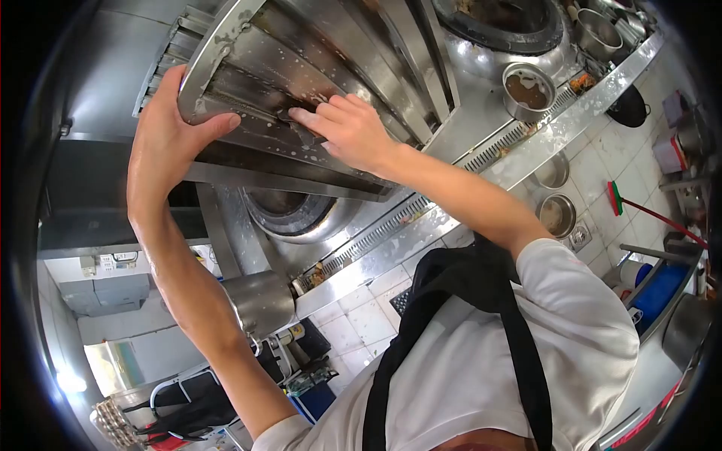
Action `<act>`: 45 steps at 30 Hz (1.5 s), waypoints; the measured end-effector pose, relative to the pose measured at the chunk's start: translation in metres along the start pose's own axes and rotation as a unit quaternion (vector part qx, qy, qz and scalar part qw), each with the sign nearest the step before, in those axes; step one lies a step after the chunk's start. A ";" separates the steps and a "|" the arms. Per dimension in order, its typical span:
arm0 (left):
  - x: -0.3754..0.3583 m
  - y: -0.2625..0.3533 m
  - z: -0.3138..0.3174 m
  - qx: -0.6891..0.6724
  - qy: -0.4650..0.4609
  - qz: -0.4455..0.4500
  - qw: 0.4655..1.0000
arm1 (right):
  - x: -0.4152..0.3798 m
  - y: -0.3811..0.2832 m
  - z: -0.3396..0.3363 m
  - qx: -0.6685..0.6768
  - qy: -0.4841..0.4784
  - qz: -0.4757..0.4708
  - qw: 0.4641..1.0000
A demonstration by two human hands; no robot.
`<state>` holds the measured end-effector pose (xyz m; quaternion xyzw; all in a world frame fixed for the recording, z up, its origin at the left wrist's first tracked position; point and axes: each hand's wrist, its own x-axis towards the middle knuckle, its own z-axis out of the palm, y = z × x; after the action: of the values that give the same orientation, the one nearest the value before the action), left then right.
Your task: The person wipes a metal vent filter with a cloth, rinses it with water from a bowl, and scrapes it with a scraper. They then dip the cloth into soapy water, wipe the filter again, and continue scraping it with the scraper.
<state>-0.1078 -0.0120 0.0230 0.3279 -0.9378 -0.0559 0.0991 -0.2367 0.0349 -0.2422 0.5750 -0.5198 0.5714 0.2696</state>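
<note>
A slatted metal baffle filter [263, 83], wet and spotted with white suds, is tilted up in front of me above the stove. My left hand [167, 124] clasps its left rim, with the thumb over the front face and the fingers behind, hidden. My right hand [350, 128] presses against the slats near the lower middle, fingers bent around a small dark flat piece [303, 137]. I cannot tell whether that piece is a pad or a scraper. Below the filter, a wok burner [289, 214] shows in part.
A metal pot [529, 92] of brown liquid stands on the stove's front ledge, close to a large wok [500, 22]. A grated drain channel [489, 154] runs along the stove edge. Metal pots [558, 214] and a green-headed broom [615, 199] are on the tiled floor at right.
</note>
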 end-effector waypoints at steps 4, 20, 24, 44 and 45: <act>0.005 -0.009 0.000 0.010 0.003 0.022 1.000 | -0.004 -0.006 -0.004 -0.001 -0.022 0.009 1.000; 0.026 -0.005 0.001 0.101 0.012 0.012 0.995 | 0.056 0.028 -0.070 -0.005 0.066 0.064 0.996; 0.046 0.024 0.012 0.091 0.052 0.048 0.993 | 0.116 0.034 -0.022 0.017 0.110 0.039 0.993; 0.068 0.016 0.024 0.094 0.077 0.039 0.992 | 0.082 0.059 0.006 0.013 0.057 0.061 0.996; 0.068 0.013 0.021 0.100 0.070 0.029 0.992 | 0.071 0.054 0.004 0.003 0.057 0.081 0.995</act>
<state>-0.1723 -0.0433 0.0144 0.3120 -0.9385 0.0640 0.1333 -0.2982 -0.0060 -0.1919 0.4985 -0.5466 0.6247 0.2500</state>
